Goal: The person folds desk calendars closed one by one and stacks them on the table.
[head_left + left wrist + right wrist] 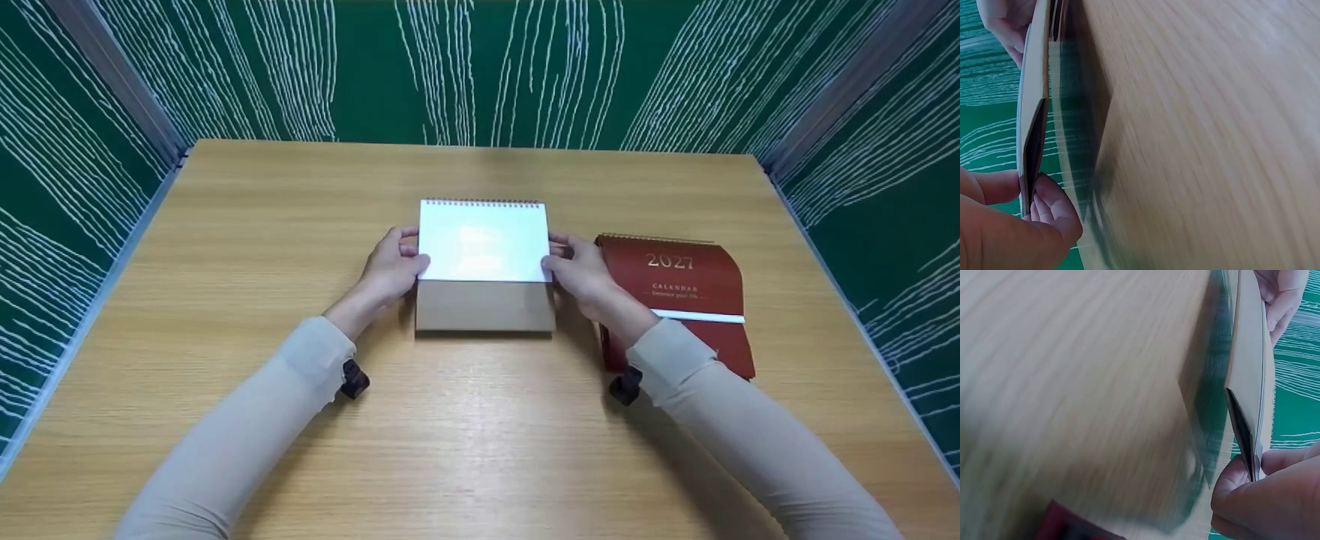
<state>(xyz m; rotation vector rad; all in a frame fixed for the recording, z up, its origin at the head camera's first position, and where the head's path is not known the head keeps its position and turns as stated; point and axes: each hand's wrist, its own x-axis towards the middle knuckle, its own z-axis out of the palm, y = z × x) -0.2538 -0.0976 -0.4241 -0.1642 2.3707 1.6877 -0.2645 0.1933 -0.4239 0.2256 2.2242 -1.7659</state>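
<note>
A spiral-bound desk calendar (484, 307) with a bright white page over a tan cardboard stand is held between both hands in the middle of the table. My left hand (391, 264) pinches its left side edge, thumb on the front and fingers behind. On the opposite edge, my right hand (581, 270) grips in the same way. Seen from the side in the left wrist view, the calendar (1033, 84) stands nearly flat-folded, its side opening a narrow dark gap. The right wrist view shows the stand (1247, 360) with fingertips close by that gap.
A red 2027 calendar (675, 274) with a white band lies on the right of the wooden table (465, 442), partly under my right forearm. Green panels with white streaks (525, 75) rise behind the table and at both sides.
</note>
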